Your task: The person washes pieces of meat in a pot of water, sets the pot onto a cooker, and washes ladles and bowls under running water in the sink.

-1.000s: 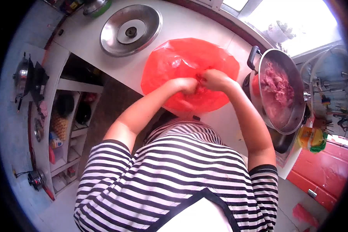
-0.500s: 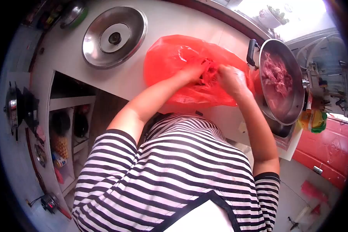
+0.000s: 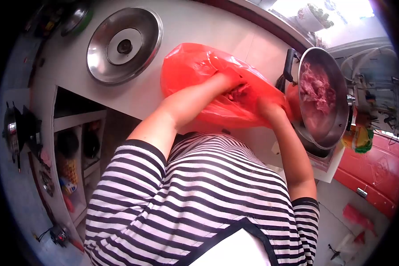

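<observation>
A big red plastic bag (image 3: 186, 66) lies opened out on the white counter, with some reddish meat (image 3: 238, 92) visible inside it. My left hand (image 3: 231, 80) reaches into the bag beside this meat, its fingers hidden by the plastic. On the bag's right side is my right hand (image 3: 269, 107), partly covered by red film, so its fingers do not show. Just right of the bag stands a metal pan (image 3: 337, 126) with a black handle, holding a heap of pinkish-red meat (image 3: 317, 88).
A round steel lid (image 3: 142, 33) lies on the counter (image 3: 181, 22) at the upper left. Open shelves (image 3: 80, 119) are below it. A potted plant (image 3: 314, 18) stands by the window, and a yellow-green packet (image 3: 358, 138) lies right of the pan.
My right hand has moved down and under the red film. The bag's right part has been drawn toward the pan, and the bag has narrowed. The view has swung slightly, shifting the lid left.
</observation>
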A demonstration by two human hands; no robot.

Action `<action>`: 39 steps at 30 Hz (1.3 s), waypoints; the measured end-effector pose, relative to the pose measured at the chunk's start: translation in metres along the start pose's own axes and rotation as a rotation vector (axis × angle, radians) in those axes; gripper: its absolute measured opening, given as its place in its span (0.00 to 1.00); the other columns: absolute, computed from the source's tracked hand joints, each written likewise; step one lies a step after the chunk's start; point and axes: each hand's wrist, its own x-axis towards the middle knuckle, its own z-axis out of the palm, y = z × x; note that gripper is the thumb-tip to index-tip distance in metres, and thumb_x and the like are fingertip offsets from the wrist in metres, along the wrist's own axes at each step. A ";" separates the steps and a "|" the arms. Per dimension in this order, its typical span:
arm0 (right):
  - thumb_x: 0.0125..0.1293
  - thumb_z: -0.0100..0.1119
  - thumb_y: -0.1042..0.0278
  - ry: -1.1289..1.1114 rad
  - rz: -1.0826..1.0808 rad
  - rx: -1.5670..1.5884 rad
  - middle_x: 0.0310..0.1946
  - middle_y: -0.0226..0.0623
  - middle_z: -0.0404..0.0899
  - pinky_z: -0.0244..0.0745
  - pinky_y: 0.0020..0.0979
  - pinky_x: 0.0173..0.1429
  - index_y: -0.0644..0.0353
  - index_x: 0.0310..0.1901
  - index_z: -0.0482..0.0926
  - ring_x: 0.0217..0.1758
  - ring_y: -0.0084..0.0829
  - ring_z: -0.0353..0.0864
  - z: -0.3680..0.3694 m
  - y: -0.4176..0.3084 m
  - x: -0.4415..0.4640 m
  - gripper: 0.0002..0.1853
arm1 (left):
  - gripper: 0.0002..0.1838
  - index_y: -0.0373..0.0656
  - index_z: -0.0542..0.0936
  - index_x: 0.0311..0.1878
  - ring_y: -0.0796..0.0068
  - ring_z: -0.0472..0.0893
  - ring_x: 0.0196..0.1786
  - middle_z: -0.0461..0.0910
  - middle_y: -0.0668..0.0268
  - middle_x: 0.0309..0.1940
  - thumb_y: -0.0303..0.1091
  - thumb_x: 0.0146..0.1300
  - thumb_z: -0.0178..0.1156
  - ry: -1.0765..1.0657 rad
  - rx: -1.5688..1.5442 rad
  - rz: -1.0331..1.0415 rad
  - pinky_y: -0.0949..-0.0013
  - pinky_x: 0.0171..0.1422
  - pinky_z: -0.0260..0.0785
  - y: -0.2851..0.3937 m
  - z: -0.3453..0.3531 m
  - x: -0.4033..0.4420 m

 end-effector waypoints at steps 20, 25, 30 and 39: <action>0.51 0.52 0.75 0.284 -0.126 1.044 0.38 0.47 0.76 0.70 0.31 0.48 0.67 0.45 0.72 0.43 0.37 0.76 -0.028 -0.011 0.021 0.17 | 0.17 0.41 0.68 0.47 0.75 0.77 0.37 0.77 0.66 0.34 0.29 0.53 0.56 0.031 -0.412 0.203 0.71 0.41 0.71 0.005 -0.023 -0.113; 0.46 0.59 0.64 0.080 -0.163 0.374 0.50 0.46 0.67 0.65 0.41 0.54 0.63 0.48 0.70 0.53 0.44 0.67 -0.037 -0.049 0.014 0.25 | 0.15 0.42 0.69 0.45 0.73 0.78 0.31 0.77 0.64 0.28 0.36 0.55 0.57 0.155 -0.508 0.195 0.70 0.35 0.72 -0.018 -0.019 -0.103; 0.55 0.48 0.60 -0.085 -0.040 -0.120 0.55 0.43 0.64 0.62 0.41 0.56 0.53 0.53 0.69 0.57 0.42 0.64 -0.006 -0.047 0.037 0.22 | 0.16 0.41 0.67 0.45 0.70 0.76 0.24 0.75 0.63 0.27 0.38 0.57 0.56 0.084 -0.373 0.273 0.69 0.29 0.72 -0.010 0.009 -0.123; 0.54 0.47 0.67 0.234 -0.016 -0.185 0.37 0.41 0.78 0.72 0.41 0.44 0.57 0.36 0.79 0.41 0.41 0.78 0.059 -0.010 0.077 0.11 | 0.20 0.41 0.66 0.51 0.73 0.76 0.39 0.75 0.63 0.38 0.36 0.57 0.56 0.160 -0.520 0.334 0.67 0.42 0.72 0.007 0.038 -0.142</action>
